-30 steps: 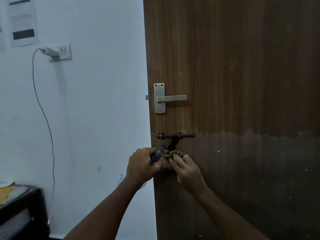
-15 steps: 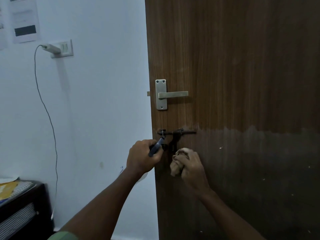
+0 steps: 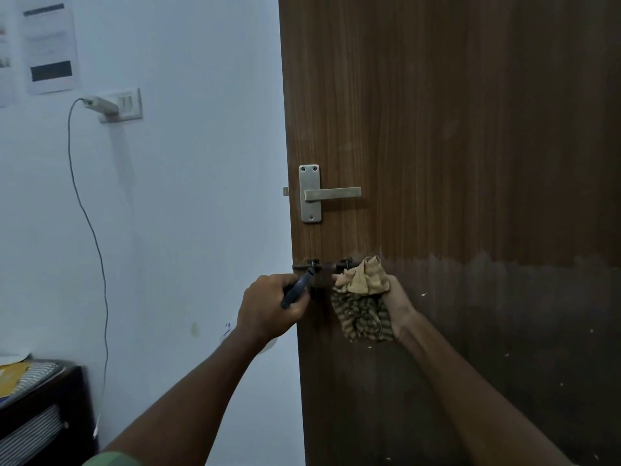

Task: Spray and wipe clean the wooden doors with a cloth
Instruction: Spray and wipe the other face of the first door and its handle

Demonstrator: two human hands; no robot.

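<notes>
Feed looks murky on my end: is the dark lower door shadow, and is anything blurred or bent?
Head view: dim overall; the door turns darker below a ragged line at bolt height, more like a surface mark than shadow. Cloth and both hands, left hand and right hand, are fairly sharp. Wide-angle bend tilts the door edge.

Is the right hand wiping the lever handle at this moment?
No: the right hand holds the cloth against the slide bolt, well below the lever handle, which nothing touches.
</notes>
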